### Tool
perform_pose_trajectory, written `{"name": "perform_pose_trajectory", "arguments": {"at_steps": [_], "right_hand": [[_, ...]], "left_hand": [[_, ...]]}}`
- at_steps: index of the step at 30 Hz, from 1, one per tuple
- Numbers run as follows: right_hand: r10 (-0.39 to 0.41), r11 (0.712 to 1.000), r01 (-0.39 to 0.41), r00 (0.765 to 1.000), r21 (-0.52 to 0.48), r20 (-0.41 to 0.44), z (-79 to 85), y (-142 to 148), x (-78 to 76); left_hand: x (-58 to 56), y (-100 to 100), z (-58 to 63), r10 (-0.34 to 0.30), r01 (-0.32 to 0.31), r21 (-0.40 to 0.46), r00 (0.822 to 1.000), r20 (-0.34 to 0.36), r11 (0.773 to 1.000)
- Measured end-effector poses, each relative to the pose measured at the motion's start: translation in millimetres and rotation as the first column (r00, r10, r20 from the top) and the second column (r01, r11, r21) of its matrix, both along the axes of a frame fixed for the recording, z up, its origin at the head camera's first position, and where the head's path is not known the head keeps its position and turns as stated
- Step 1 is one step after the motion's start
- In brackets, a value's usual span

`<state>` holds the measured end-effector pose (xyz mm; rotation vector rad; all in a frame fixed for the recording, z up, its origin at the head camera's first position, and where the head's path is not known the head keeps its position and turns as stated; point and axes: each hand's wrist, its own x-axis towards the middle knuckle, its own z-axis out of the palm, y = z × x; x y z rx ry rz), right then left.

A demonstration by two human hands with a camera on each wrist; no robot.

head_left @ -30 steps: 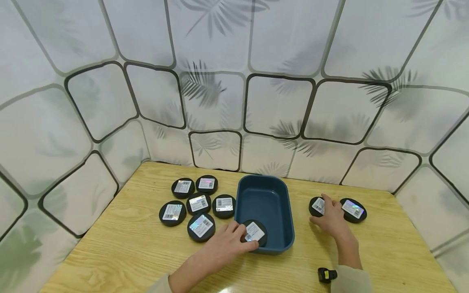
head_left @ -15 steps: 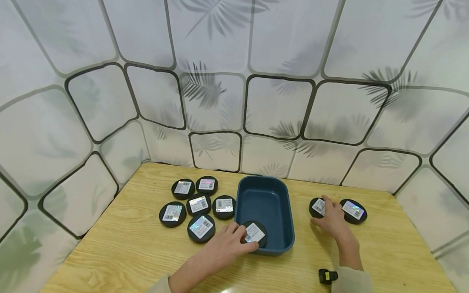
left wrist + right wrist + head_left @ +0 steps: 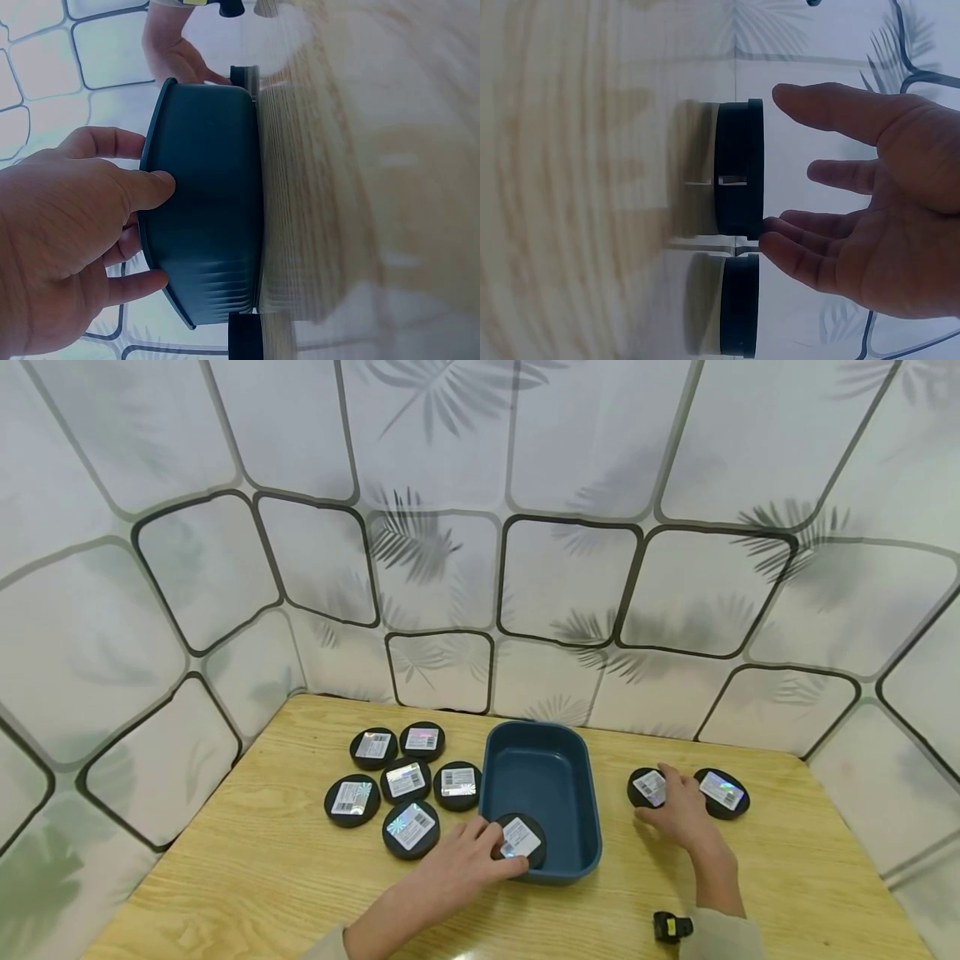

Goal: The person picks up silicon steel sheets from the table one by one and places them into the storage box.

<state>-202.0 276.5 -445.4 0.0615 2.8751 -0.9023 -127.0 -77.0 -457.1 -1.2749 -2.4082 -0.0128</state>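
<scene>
A dark blue plastic bin (image 3: 547, 802) sits mid-table with one black round puck (image 3: 522, 842), white label up, in its near-left corner. At that corner is my left hand (image 3: 450, 864). In the left wrist view its thumb lies outside the bin wall (image 3: 206, 195) and its index fingertip goes behind the rim, apparently pinching it; the puck inside is hidden there. To the right, my right hand (image 3: 682, 810) hovers over a second labelled black puck (image 3: 739, 169), fingers spread and loosely bent. Its lower fingertips are close to the top edge; contact is unclear.
Another black puck (image 3: 722, 793) lies just right of my right hand. Several more labelled pucks (image 3: 411, 829) lie left of the bin. A patterned curtain (image 3: 442, 568) rises behind the wooden table (image 3: 247, 877). A small black device (image 3: 672, 927) is by the right sleeve.
The puck by my right thumb has shifted slightly left, so more of its label shows. Both hands and the bin stay nearly in place.
</scene>
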Motion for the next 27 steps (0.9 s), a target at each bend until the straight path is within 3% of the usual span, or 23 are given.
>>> {"name": "perform_pose_trajectory", "arguments": {"at_steps": [12,27], "right_hand": [[-0.034,0.998,0.034,0.999,0.06,-0.013,-3.7,2,-1.7],[0.003,0.999,-0.003,1.0,0.051,-0.004,-10.7,7,-7.6]], "left_hand": [[-0.4,-1,0.0,-0.001,0.001,-0.011,1.0,0.022,1.0],[-0.4,-1,0.0,0.001,-0.001,-0.013,1.0,0.015,1.0]]}}
